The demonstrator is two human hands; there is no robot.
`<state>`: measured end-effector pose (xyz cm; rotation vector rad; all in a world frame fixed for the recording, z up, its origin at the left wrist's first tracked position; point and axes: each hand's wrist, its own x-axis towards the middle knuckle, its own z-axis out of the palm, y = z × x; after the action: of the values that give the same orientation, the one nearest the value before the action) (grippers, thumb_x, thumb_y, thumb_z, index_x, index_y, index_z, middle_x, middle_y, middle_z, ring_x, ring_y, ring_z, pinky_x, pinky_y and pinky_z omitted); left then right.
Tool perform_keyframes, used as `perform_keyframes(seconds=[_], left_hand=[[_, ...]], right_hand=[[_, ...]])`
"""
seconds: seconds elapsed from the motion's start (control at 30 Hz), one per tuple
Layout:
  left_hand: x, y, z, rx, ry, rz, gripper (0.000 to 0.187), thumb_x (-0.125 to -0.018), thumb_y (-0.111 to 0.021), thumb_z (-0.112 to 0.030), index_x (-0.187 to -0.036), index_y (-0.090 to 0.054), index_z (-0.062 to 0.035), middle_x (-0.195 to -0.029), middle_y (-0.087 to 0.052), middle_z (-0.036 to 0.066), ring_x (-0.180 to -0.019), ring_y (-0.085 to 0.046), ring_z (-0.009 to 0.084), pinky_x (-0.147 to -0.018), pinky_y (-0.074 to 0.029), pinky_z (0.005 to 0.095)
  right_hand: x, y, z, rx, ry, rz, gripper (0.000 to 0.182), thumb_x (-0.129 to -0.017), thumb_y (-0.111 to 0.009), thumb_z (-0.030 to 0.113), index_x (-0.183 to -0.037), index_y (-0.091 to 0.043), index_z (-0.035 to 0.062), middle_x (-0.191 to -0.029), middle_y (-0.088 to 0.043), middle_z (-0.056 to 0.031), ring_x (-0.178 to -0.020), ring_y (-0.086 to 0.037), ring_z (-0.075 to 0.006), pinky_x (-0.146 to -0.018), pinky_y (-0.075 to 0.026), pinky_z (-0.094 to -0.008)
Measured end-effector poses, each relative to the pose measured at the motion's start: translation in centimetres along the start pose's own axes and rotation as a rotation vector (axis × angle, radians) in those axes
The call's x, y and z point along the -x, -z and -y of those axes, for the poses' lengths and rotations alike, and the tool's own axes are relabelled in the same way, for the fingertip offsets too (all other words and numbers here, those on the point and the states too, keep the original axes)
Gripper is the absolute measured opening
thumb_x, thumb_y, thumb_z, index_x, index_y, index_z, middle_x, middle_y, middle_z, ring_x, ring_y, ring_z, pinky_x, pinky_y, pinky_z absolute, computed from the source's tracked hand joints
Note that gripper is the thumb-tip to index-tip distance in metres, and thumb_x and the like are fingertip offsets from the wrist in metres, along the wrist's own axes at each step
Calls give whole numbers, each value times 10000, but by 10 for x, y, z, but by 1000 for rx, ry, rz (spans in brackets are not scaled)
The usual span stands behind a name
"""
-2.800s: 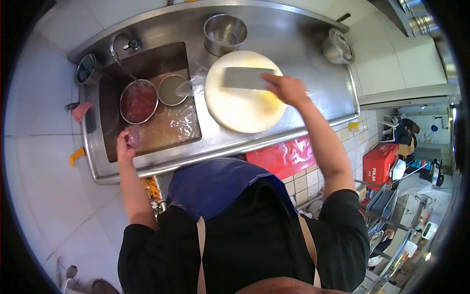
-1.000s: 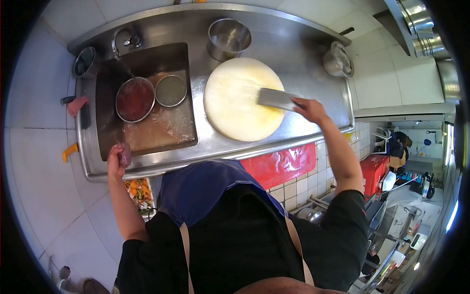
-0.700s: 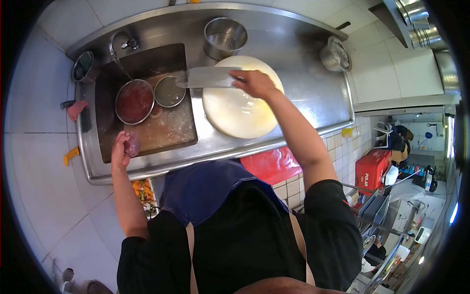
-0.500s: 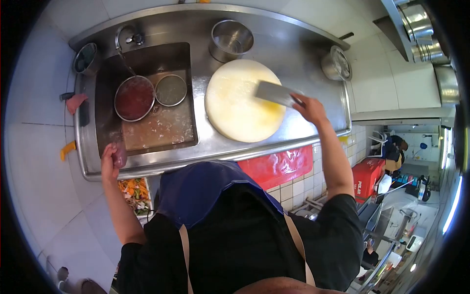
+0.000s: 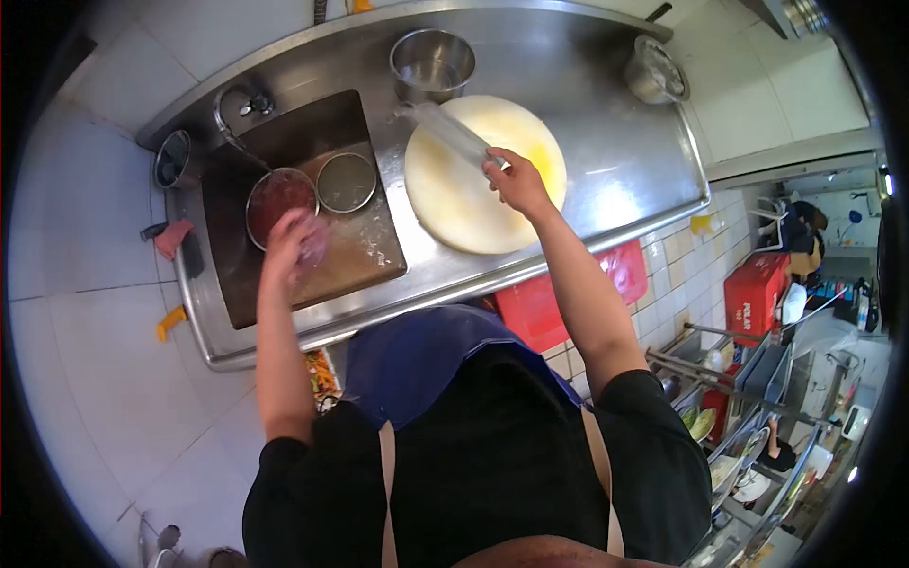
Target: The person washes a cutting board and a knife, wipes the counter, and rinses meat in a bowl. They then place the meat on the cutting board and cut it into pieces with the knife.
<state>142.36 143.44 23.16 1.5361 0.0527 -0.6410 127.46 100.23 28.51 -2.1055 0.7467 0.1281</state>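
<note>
My right hand (image 5: 518,180) is wrapped round the handle of a cleaver (image 5: 453,133). Its blurred blade slants up and left over the thick round cutting board (image 5: 473,222). Over the sink (image 5: 303,109), my left hand (image 5: 284,248) grips a reddish-pink lump (image 5: 313,240), smeared by motion. Just beyond that hand, a round metal bowl (image 5: 250,210) with red liquid in it stands under the faucet (image 5: 225,123). A smaller round vessel (image 5: 347,183) with greyish contents sits beside the bowl.
A steel pot (image 5: 433,66) stands behind the board, and another metal pot (image 5: 655,74) at the counter's far right. A grey container (image 5: 173,159) and a pink cloth (image 5: 172,240) lie left of the sink. Red plastic (image 5: 535,312) hangs below the counter's front edge.
My left hand has moved from the sink's front left corner over the basin with the pink lump. My right hand has shifted left with the cleaver, over the board. The view has turned slightly.
</note>
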Motion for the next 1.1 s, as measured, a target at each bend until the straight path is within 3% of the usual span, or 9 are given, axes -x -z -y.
perform_keyframes(seconds=[0.07,0.23,0.4,0.47,0.63,0.83,0.9,0.97,1.1], left_hand=[[-34,-40,-12,-15,-44,132,163,-953,-674,-96,-1110,-682,-53,-944,-679,16,-819,-617,95,-703,-510,254],[-84,-155,-41,-118,-102,303,230,-937,-711,-95,-1157,-684,-32,-966,-676,46,-840,-628,116,-727,-521,277],[-130,-231,-60,-218,-57,490,340,-926,-691,-34,-1265,-675,-36,-1047,-688,54,-902,-656,137,-776,-552,296],[-133,-250,-75,-422,-216,336,454,-913,-669,7,-1361,-628,-56,-1116,-672,58,-928,-657,141,-792,-561,292],[-112,-277,-107,-383,-260,353,643,-861,-657,55,-1477,-520,-72,-1235,-625,71,-955,-666,158,-781,-583,298],[-58,-328,-69,-358,-185,800,736,-838,-650,74,-1534,-450,-56,-1197,-648,106,-907,-694,178,-730,-609,319],[-42,-332,-50,-470,-222,771,760,-857,-694,29,-1558,-415,-64,-1159,-686,128,-825,-696,168,-682,-603,314],[-52,-321,-20,-837,-221,543,713,-845,-766,-33,-1506,-501,-75,-1215,-711,163,-916,-728,221,-736,-601,346],[-66,-306,-2,-985,-204,380,531,-849,-791,-113,-1359,-642,-103,-1221,-731,149,-923,-743,275,-821,-588,378]], right_hand=[[26,-1,-6,-330,-35,-41,411,-998,-683,325,-1358,-663,129,-745,-704,-91,-597,-628,-130,-596,-519,-291],[93,23,-75,-547,-145,-137,338,-1023,-662,272,-1325,-672,120,-711,-646,-37,-519,-538,-79,-449,-413,-242],[154,29,-121,-660,-232,-336,309,-1037,-646,243,-1311,-672,101,-739,-638,-29,-502,-521,-78,-429,-397,-249],[173,27,-136,-713,-249,-397,305,-1053,-626,248,-1308,-664,85,-720,-603,-14,-494,-505,-78,-427,-393,-248],[209,8,-160,-820,-267,-429,320,-1070,-596,287,-1314,-647,87,-710,-595,-10,-475,-496,-83,-422,-398,-243],[218,0,-151,-979,-297,-308,346,-1066,-609,334,-1315,-615,94,-689,-592,-9,-471,-515,-94,-416,-409,-250],[214,-2,-158,-989,-302,-310,333,-1068,-603,332,-1298,-611,91,-684,-591,-10,-476,-525,-98,-415,-411,-253],[212,0,-163,-955,-266,-275,318,-1071,-598,325,-1281,-612,87,-675,-581,-7,-483,-527,-97,-419,-417,-257],[220,7,-160,-990,-280,-234,294,-1074,-591,320,-1242,-612,80,-668,-569,-4,-483,-518,-95,-423,-426,-264]])
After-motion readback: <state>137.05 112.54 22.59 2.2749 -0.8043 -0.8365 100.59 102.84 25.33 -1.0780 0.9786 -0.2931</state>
